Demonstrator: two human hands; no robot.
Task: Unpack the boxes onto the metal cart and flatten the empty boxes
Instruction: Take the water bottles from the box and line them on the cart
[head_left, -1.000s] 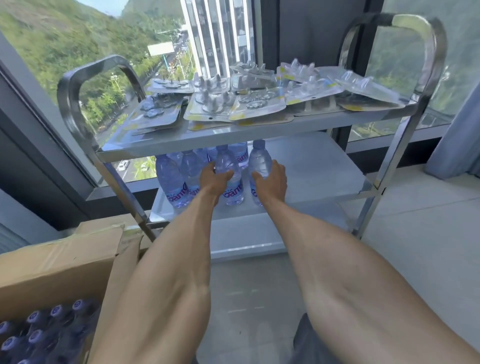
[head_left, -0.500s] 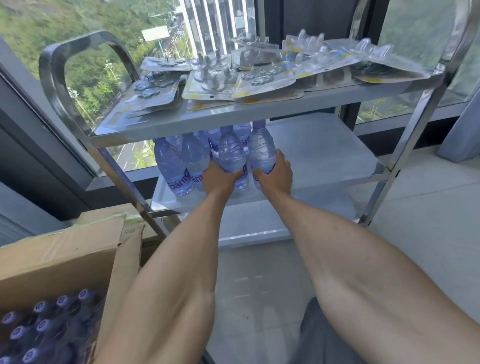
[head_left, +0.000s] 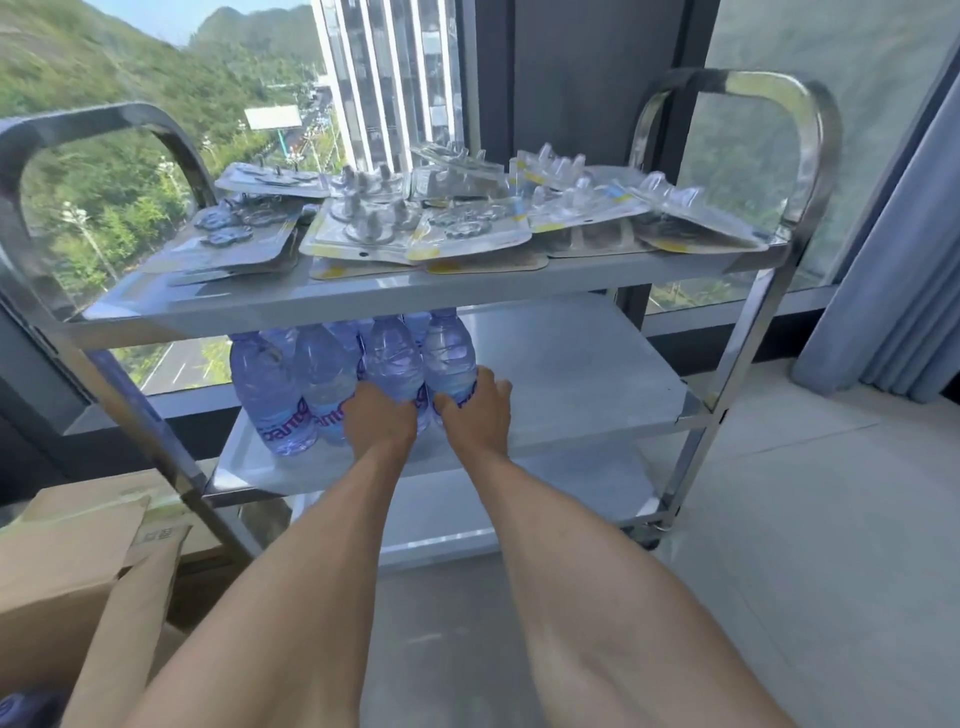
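Two water bottles are gripped on the middle shelf (head_left: 597, 374) of the metal cart (head_left: 727, 410): one bottle (head_left: 390, 358) is held low on its body by the left hand (head_left: 382, 422), the neighbouring bottle (head_left: 449, 356) by the right hand (head_left: 475, 415). Fingers of both hands are curled round the lower bottle bodies; the hands sit just beside each other, nearly touching. Both bottles are upright, bases hidden by the hands. Further upright bottles (head_left: 291, 389) are packed against them to the left and behind, on the same shelf; the caps are hidden under the top shelf edge. The right half of the middle shelf is bare metal.

The top shelf (head_left: 363, 296) is covered with clear blister packs (head_left: 467, 228), overlapping, several with yellow card edges. A bottom shelf (head_left: 545, 499) is visible below.

An open cardboard box (head_left: 67, 582) stands at lower left, beside the cart leg; a purple bottle cap (head_left: 15, 709) is visible inside at the frame edge. A grey curtain (head_left: 893, 260) hangs at right.
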